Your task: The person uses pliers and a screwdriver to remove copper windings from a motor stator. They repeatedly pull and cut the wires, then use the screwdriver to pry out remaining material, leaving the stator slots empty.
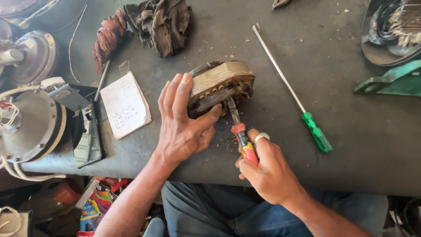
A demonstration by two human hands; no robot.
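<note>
Your left hand [182, 127] lies over the motor stator [221, 87], which stands tilted on edge on the dark surface [342, 109] near its front edge; your fingers [175, 94] are spread along its left side and the thumb presses against its lower face, so the hand grips it firmly. Your right hand [267, 169] is closed around the red and yellow handle of a screwdriver [240, 134], with a ring on one finger; the blade runs up and its tip sits against the stator's winding side, just beside your left thumb. Small chips lie scattered on the surface under the stator. To the right, well apart from your hands, a long screwdriver with a green handle [318, 137] lies at a slant. To the left lie a small paper notepad [125, 105] and a phone [87, 136], and beyond the stator a crumpled dark rag [160, 22] lies beside a bundle of copper wire [108, 37].
</note>
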